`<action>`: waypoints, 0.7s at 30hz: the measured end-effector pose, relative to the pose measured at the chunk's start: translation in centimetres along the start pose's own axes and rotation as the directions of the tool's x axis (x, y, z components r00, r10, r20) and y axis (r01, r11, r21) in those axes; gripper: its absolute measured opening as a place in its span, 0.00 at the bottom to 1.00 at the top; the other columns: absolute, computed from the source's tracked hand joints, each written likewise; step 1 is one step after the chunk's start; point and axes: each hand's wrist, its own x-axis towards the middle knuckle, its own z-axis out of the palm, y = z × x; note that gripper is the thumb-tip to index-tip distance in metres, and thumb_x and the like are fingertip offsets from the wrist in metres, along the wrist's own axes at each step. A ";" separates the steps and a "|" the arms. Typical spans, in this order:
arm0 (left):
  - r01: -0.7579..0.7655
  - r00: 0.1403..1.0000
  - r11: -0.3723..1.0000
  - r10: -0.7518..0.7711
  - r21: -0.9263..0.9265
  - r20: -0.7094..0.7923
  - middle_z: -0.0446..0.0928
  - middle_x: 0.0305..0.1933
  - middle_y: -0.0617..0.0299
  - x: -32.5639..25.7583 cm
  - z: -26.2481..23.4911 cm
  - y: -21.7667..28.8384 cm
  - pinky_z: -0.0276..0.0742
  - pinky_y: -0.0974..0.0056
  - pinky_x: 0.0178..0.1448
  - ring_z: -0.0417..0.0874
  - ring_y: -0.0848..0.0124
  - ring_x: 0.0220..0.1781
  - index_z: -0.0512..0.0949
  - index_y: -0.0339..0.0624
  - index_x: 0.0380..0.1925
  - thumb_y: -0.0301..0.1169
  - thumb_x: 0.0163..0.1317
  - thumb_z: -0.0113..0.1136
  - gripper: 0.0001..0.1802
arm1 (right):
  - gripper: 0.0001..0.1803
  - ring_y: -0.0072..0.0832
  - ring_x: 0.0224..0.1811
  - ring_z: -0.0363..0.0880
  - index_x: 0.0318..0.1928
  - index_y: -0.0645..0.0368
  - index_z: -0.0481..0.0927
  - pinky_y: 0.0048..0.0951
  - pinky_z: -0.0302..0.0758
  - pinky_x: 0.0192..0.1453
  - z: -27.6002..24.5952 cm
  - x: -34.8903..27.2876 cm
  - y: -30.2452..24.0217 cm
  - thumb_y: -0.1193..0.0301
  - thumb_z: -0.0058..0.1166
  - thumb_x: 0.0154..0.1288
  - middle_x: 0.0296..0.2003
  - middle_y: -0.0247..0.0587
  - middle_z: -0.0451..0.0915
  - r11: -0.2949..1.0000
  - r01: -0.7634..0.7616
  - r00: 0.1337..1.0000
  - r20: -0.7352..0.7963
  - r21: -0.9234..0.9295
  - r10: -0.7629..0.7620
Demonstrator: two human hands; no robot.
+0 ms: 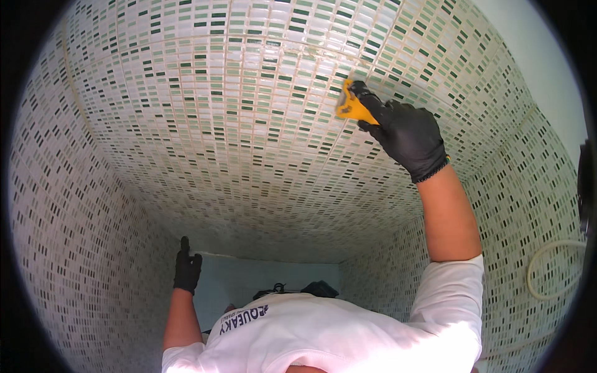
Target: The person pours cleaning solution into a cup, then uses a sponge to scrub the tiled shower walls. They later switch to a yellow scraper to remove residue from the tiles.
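Observation:
In front of me rises a tiled wall (261, 130) of small white, pale green and dark green rectangles with brownish grout lines. My right hand (410, 137), in a black glove, is closed around a yellow-and-black tool (356, 105) with a flared head, held up at the upper right of the wall. Whether that head is a scraper blade or a brush is too blurred to tell. Low on the left, my left hand (187, 268), also black-gloved, is empty, with a finger stretched upward and the thumb apart, close to the wall's lower left corner.
Matching tiled walls stand at my left (62, 205) and right (522, 205). A pale hose (533, 273) curves along the right wall. Pale blue floor (236, 273) shows below, with dark items (319, 288) partly hidden by my white shirt. A plain white surface (528, 37) borders the tiles at upper right.

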 end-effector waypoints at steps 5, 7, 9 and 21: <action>-0.142 0.981 0.984 0.155 0.104 -0.121 0.64 0.61 0.42 -1.1 4.0 0.5 0.71 0.61 0.54 0.71 0.57 0.55 0.50 0.45 0.68 0.27 0.59 0.50 0.37 | 0.33 0.30 0.19 0.74 0.65 0.37 0.61 0.34 0.68 0.21 0.6 0.9 0.1 0.58 0.54 0.59 0.21 0.35 0.75 0.992 0.113 0.986 -0.117 -0.050 -0.118; -0.063 0.991 0.996 0.070 0.060 -0.112 0.63 0.62 0.42 -2.0 4.3 1.5 0.71 0.61 0.54 0.70 0.56 0.57 0.50 0.44 0.68 0.26 0.58 0.50 0.37 | 0.34 0.29 0.20 0.74 0.64 0.36 0.62 0.32 0.69 0.22 -0.1 -0.1 1.0 0.58 0.57 0.57 0.21 0.35 0.74 0.996 0.068 0.998 -0.005 -0.053 -0.068; 0.106 0.993 0.993 -0.109 -0.047 -0.054 0.61 0.64 0.42 -2.7 4.2 1.7 0.71 0.61 0.55 0.69 0.55 0.59 0.51 0.44 0.68 0.26 0.58 0.50 0.36 | 0.33 0.30 0.21 0.75 0.64 0.35 0.63 0.31 0.70 0.24 -0.4 -0.1 1.4 0.57 0.57 0.56 0.22 0.36 0.75 0.996 0.062 0.997 0.052 -0.063 -0.058; 0.018 0.989 1.000 -0.021 -0.023 -0.147 0.63 0.61 0.42 -2.6 3.7 -1.6 0.70 0.60 0.55 0.70 0.55 0.56 0.50 0.46 0.68 0.26 0.59 0.51 0.37 | 0.32 0.32 0.25 0.77 0.62 0.35 0.65 0.32 0.71 0.27 -1.7 1.3 0.4 0.58 0.58 0.56 0.25 0.36 0.77 0.995 0.088 0.995 0.045 -0.038 -0.086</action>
